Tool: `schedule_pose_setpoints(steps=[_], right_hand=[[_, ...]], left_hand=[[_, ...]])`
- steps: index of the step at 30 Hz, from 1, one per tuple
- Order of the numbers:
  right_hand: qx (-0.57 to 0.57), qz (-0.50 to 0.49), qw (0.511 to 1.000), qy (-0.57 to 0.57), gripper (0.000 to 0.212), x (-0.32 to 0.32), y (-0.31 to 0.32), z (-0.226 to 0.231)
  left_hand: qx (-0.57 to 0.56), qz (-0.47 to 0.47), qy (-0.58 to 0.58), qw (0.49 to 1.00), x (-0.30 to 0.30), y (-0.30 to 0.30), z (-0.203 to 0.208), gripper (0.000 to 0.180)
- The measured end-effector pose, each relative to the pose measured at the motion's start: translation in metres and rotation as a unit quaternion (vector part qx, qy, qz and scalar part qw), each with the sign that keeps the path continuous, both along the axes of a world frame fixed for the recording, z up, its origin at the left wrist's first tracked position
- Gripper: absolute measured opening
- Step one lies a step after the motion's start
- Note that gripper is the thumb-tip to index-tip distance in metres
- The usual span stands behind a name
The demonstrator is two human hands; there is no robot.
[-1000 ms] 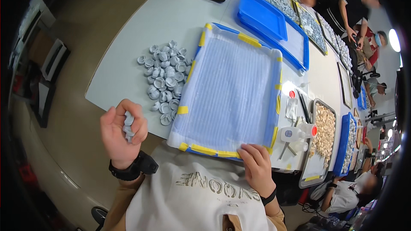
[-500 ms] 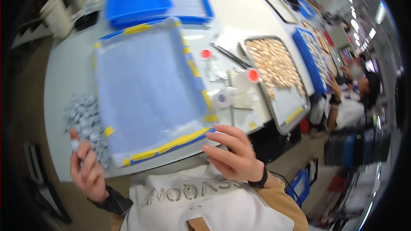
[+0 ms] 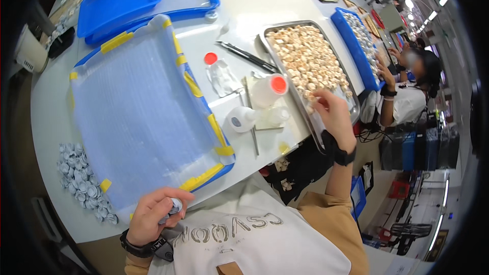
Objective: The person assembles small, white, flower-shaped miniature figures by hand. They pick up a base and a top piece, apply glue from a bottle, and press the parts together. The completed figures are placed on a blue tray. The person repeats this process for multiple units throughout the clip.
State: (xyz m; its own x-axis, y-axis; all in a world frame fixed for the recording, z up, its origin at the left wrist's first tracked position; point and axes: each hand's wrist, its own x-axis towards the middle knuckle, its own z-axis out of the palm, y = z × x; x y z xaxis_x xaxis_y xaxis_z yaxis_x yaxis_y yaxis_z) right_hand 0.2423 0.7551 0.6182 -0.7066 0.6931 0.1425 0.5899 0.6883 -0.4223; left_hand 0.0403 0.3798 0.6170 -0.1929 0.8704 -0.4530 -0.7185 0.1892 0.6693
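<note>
My left hand [image 3: 150,219] is curled shut around one or more small grey-blue cupped pieces [image 3: 174,207], by the near edge of the blue-lined tray [image 3: 137,117]. A pile of similar grey-blue pieces [image 3: 81,186] lies on the table left of that tray. Over at the right, my right hand [image 3: 333,114] reaches into a metal tray [image 3: 277,53]. Its thumb and fingers pinch at a small cream piece [image 3: 311,101] by the near end of the heap of cream-and-tan pieces [image 3: 305,56]. The fingertips partly hide that piece.
Between the trays are a red-capped bottle [image 3: 272,89], a white bottle [image 3: 242,119], a crumpled tube [image 3: 224,76] and black tweezers [image 3: 247,56]. Blue trays [image 3: 119,2] sit at the far left. A co-worker [image 3: 407,91] works at a blue tray [image 3: 354,46] on the right.
My right hand has gone from the blue-lined tray's near right corner to the cream pieces in the metal tray. My left hand has moved right, away from the grey-blue pile. The view has shifted.
</note>
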Motion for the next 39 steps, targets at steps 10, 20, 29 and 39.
schedule_pose_setpoints(steps=[10, 20, 29, 39], right_hand=[[-0.076, -0.038, 0.973, 0.213, 0.014, -0.001, -0.034, 0.021], [-0.193, 0.438, 0.842, 0.25, 0.029, -0.061, -0.167, 0.027], [-0.176, 0.406, 0.846, 0.297, 0.029, -0.063, -0.184, 0.014], [0.088, 0.187, 0.978, -0.004, 0.028, -0.045, -0.06, 0.046]], left_hand=[[-0.002, 0.335, -0.003, 0.942, 0.007, 0.014, -0.004, 0.036], [0.073, -0.089, 0.244, 0.963, 0.001, 0.022, 0.014, 0.026], [0.059, -0.088, 0.232, 0.967, 0.002, 0.022, 0.004, 0.031], [0.019, 0.047, 0.172, 0.984, -0.003, 0.013, 0.013, 0.051]])
